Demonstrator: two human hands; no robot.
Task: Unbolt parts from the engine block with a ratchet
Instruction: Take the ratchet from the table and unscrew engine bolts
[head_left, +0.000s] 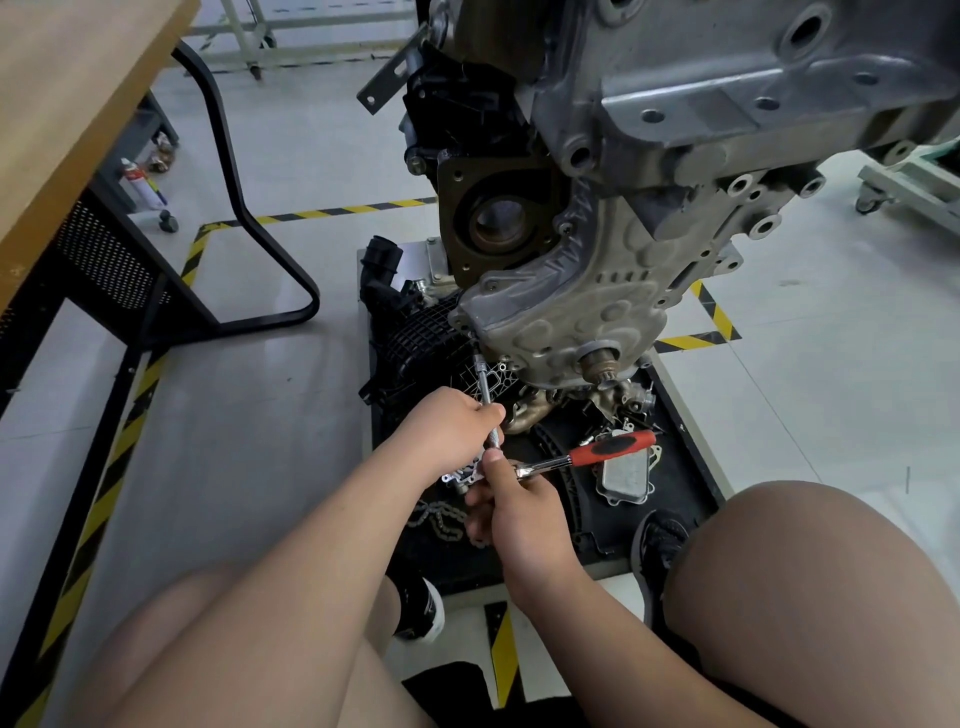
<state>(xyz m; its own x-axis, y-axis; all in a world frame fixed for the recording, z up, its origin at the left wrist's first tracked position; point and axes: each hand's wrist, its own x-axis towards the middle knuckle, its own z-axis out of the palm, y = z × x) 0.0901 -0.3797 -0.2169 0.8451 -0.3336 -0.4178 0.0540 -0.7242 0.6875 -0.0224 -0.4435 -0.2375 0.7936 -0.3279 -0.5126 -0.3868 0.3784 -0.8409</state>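
Note:
The grey engine block (675, 171) hangs over a black tray. A ratchet with a red and black handle (613, 447) points right, and its long chrome extension bar (487, 387) runs up to the lower left corner of the timing cover (561, 312). My left hand (447, 426) grips the extension bar near its knurled lower part. My right hand (514, 504) holds the ratchet at its head, thumb pressed near the joint. The socket's tip at the cover's corner is too small to make out.
The black tray (696, 467) under the engine holds removed parts: a black intake manifold (410, 332), a chain (441, 519), a silver cooler (626, 475), and brackets. A wooden workbench (62, 104) with a black frame stands left. My knees and a black shoe (421, 608) are near the tray.

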